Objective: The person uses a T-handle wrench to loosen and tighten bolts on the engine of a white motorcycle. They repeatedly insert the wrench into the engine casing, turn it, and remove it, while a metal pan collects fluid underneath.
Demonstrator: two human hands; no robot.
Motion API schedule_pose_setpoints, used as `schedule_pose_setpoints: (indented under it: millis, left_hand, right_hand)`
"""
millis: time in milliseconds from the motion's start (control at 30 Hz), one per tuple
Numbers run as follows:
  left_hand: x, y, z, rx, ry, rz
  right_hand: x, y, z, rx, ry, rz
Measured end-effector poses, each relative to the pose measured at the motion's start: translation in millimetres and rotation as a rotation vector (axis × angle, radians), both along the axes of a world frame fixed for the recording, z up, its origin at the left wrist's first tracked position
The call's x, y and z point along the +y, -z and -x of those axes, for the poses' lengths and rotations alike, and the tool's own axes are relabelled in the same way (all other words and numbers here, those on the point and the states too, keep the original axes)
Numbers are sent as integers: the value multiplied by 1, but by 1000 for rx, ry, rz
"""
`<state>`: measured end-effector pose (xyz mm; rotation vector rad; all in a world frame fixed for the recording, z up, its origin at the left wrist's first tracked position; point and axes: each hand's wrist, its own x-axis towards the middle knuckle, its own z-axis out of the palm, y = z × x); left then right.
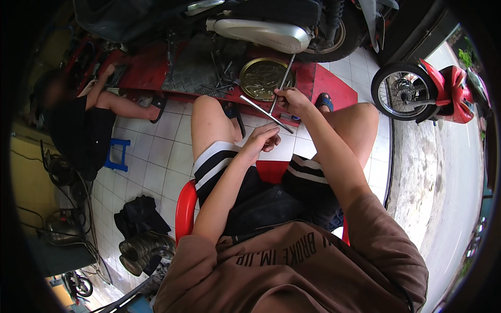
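Observation:
My right hand (pixel 293 100) is closed around the shaft of a long T-handle wrench (pixel 266 113). The wrench's far end meets the lower edge of the silver cover (pixel 263 35) on a motorcycle, and its crossbar slants toward me. Just below the crossbar, my left hand (pixel 262 141) hangs with its fingers loosely bent and apart, holding nothing. Behind the wrench, a round gold-coloured tray (pixel 255 78) rests on the red lift platform (pixel 334 86). Several metal hand tools (pixel 219 78) lie beside it on a chequered metal plate. What the wrench tip fits onto cannot be made out.
Another person (pixel 78 109) sits at the left, a hand reaching to the platform, near a blue stool (pixel 119 155). A red motorcycle (pixel 438 91) stands at the right by the road. I sit on a red chair (pixel 185 211). Dark clothing or bags (pixel 141 216) lie on the tiles.

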<state>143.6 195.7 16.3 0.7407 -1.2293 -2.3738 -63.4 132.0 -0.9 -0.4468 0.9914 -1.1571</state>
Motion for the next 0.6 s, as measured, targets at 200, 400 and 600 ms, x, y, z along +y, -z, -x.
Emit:
schedule_pose_setpoints:
  millis: [200, 400, 600]
  left_hand:
    - [3, -26, -4, 177, -255, 111]
    - [3, -16, -3, 71, 128, 223]
    - [-4, -18, -11, -83, -118, 64]
  right_hand:
    - [0, -5, -3, -6, 30, 8]
    - [0, -5, 1, -22, 32, 9]
    - [-1, -2, 0, -14, 52, 12]
